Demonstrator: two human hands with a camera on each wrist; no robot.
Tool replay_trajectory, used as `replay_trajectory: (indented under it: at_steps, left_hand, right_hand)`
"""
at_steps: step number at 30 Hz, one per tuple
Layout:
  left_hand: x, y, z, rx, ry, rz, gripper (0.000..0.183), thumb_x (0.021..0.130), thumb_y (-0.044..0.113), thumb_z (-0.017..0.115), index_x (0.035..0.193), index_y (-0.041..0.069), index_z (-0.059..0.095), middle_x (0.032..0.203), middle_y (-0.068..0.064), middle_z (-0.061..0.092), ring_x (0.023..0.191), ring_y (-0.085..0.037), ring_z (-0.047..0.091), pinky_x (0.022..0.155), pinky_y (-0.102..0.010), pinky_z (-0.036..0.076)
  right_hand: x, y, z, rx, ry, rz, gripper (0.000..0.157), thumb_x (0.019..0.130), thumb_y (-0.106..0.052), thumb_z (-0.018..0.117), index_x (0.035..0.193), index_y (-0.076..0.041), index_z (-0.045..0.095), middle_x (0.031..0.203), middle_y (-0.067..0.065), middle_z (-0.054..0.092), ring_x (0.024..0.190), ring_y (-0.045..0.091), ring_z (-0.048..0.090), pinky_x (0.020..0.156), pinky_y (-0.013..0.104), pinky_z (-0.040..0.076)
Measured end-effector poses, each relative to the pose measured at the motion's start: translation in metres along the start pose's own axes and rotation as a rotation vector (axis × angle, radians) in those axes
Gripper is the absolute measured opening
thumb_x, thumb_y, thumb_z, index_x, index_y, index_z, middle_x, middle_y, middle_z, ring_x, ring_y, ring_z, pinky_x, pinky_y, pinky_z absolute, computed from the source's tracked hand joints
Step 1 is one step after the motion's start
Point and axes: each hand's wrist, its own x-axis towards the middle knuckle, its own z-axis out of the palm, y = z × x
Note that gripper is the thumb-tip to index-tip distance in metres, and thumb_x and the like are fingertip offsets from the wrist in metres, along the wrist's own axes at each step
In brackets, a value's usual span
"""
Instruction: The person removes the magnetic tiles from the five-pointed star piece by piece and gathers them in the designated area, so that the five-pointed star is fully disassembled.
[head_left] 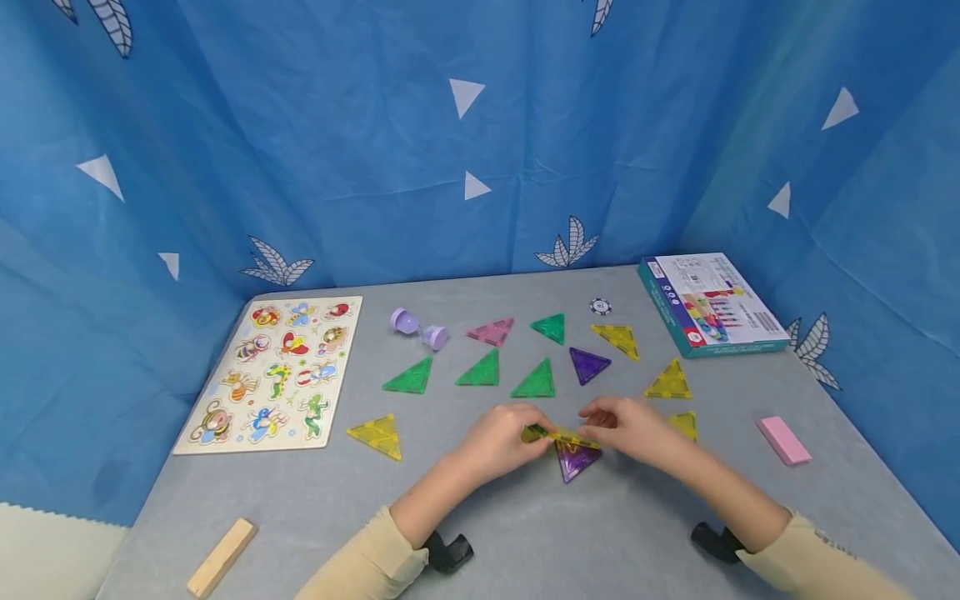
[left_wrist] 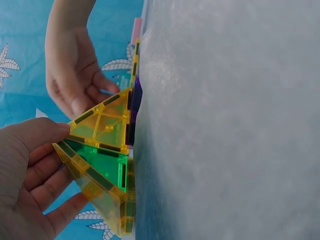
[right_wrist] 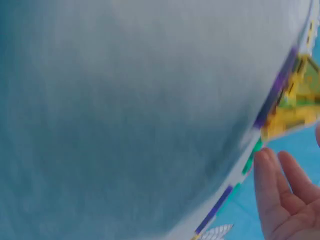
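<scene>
My left hand pinches the top of a small standing structure of magnetic tiles between thumb and fingers. In the left wrist view its sides are yellow triangle tiles with a green triangle tile between them. A purple triangle tile lies flat on the table against the structure's near edge. On the other side my right hand hovers close, fingers loosely extended. The right wrist view shows its fingers beside the structure with nothing between them; any contact by the thumb is hard to tell.
Loose triangle tiles lie behind and beside the hands, among them a green one and a purple one. Around them are an insect puzzle board, purple hourglass, box, pink block and wooden block.
</scene>
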Motion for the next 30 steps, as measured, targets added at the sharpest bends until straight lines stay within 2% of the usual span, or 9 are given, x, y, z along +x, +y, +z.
replay_trajectory:
  at_steps: [4, 9, 13, 20, 30]
  left_hand:
    - [0.000, 0.000, -0.001, 0.001, 0.019, -0.021, 0.010, 0.085, 0.022, 0.069, 0.093, 0.016, 0.071, 0.094, 0.006, 0.068, 0.086, -0.003, 0.060, 0.074, -0.014, 0.047]
    - [0.000, -0.001, -0.001, -0.031, 0.026, -0.028, 0.013, 0.085, 0.025, 0.069, 0.095, 0.017, 0.070, 0.096, 0.006, 0.067, 0.087, -0.004, 0.060, 0.075, -0.014, 0.046]
    - [-0.002, -0.008, -0.003, -0.051, 0.006, -0.041, 0.020, 0.084, 0.028, 0.071, 0.100, 0.017, 0.069, 0.101, 0.006, 0.066, 0.094, -0.006, 0.060, 0.080, -0.018, 0.047]
    - [-0.007, -0.018, -0.009, -0.069, -0.058, -0.051, 0.027, 0.084, 0.028, 0.071, 0.109, 0.019, 0.068, 0.109, 0.007, 0.064, 0.106, -0.009, 0.056, 0.091, -0.024, 0.044]
    - [-0.010, -0.011, -0.006, -0.030, -0.029, -0.067, 0.026, 0.084, 0.036, 0.069, 0.105, 0.021, 0.068, 0.105, 0.010, 0.064, 0.100, -0.006, 0.057, 0.087, -0.024, 0.046]
  right_hand:
    - [-0.001, -0.005, 0.014, -0.146, 0.013, -0.001, 0.031, 0.077, -0.024, 0.077, 0.101, -0.007, 0.068, 0.082, -0.006, 0.061, 0.072, 0.009, 0.054, 0.062, 0.027, 0.048]
    - [0.003, -0.007, 0.024, -0.275, 0.062, -0.049, 0.018, 0.074, -0.012, 0.078, 0.089, -0.010, 0.069, 0.077, -0.006, 0.059, 0.068, 0.009, 0.052, 0.062, 0.028, 0.048]
    - [0.005, -0.007, 0.025, -0.281, 0.057, -0.051, 0.012, 0.075, -0.011, 0.077, 0.084, -0.011, 0.069, 0.072, -0.007, 0.056, 0.064, 0.007, 0.050, 0.059, 0.027, 0.046]
    - [0.005, -0.007, 0.025, -0.271, 0.049, -0.033, 0.012, 0.075, -0.007, 0.075, 0.085, -0.011, 0.069, 0.070, -0.007, 0.055, 0.062, 0.008, 0.048, 0.057, 0.026, 0.044]
    - [0.002, -0.010, 0.027, -0.280, 0.072, -0.032, 0.012, 0.075, -0.002, 0.072, 0.084, -0.009, 0.069, 0.070, -0.006, 0.053, 0.062, 0.010, 0.045, 0.055, 0.026, 0.041]
